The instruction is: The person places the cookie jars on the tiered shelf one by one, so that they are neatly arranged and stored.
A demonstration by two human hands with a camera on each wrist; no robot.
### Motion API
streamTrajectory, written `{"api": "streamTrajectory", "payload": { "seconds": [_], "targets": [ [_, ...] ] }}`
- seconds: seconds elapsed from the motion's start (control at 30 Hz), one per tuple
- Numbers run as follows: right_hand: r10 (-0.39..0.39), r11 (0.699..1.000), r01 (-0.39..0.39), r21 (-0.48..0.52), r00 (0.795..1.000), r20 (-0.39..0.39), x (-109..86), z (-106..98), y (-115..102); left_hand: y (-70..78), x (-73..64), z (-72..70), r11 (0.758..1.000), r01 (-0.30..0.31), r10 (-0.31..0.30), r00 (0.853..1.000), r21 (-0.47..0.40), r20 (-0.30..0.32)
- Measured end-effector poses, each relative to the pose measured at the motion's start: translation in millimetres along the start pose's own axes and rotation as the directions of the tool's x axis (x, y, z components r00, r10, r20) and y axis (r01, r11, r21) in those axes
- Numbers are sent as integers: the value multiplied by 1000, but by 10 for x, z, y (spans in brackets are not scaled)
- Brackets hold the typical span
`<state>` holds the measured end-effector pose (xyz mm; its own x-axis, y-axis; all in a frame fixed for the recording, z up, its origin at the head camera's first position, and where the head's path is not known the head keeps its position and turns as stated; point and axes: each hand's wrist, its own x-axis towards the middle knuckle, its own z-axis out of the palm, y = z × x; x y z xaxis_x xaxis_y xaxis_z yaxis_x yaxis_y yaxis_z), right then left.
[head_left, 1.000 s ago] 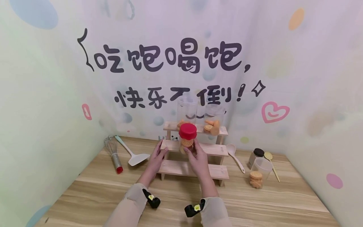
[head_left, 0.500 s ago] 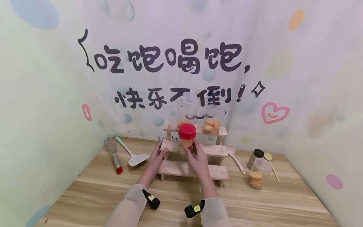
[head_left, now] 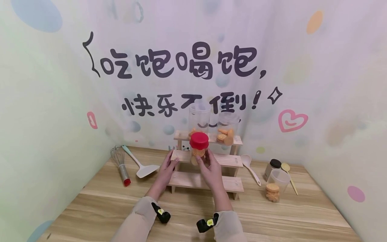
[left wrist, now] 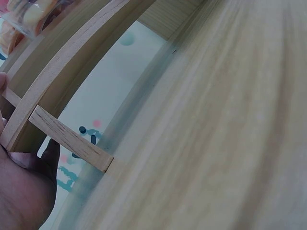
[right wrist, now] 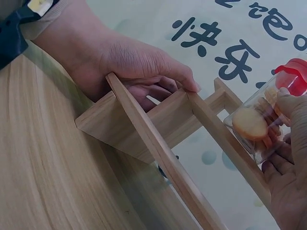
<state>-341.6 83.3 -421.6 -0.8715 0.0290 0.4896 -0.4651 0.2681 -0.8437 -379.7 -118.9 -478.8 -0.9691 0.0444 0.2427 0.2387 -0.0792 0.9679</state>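
A three-step wooden shelf stand point(head_left: 188, 179) stands at the middle of the table. My left hand point(head_left: 166, 170) grips the left end of its middle step; in the right wrist view the left thumb lies on top, fingers underneath. My right hand point(head_left: 211, 170) holds a clear jar with a red lid point(head_left: 199, 140) at the middle step, thumb on the near side. Round biscuits show through the jar point(right wrist: 250, 125), which looks tilted in the right wrist view. Part of the jar's base is hidden behind the right thumb.
On the top step are two clear containers point(head_left: 199, 117) of biscuits. Left lie a whisk point(head_left: 122, 168) and a white spatula point(head_left: 146, 169). Right are a pale ladle point(head_left: 249, 164), a black-lidded jar point(head_left: 273, 165), a translucent cup point(head_left: 281, 178), stacked biscuits point(head_left: 272, 192) and a yellow spoon point(head_left: 290, 174).
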Motion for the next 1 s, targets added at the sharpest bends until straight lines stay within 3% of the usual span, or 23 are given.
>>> {"api": "streamTrajectory", "payload": {
  "seconds": [0.23, 0.7, 0.83, 1.0],
  "targets": [
    [3, 999, -2, 39, 1000, -13, 6, -34, -54, 19, -2, 10, 1000, 7, -7, 1000, 0, -4],
    [24, 999, -27, -44, 998, -56, -2, -207, -305, -2, -13, 15, 1000, -3, 3, 1000, 24, -2],
    [5, 996, -8, -94, 999, -32, -28, -297, -406, -31, -11, 20, 1000, -2, 2, 1000, 24, -10],
    [-65, 978, 71, -194, 997, 37, -39, -453, -535, -11, 0, 11, 1000, -14, 14, 1000, 24, -9]
  ]
}}
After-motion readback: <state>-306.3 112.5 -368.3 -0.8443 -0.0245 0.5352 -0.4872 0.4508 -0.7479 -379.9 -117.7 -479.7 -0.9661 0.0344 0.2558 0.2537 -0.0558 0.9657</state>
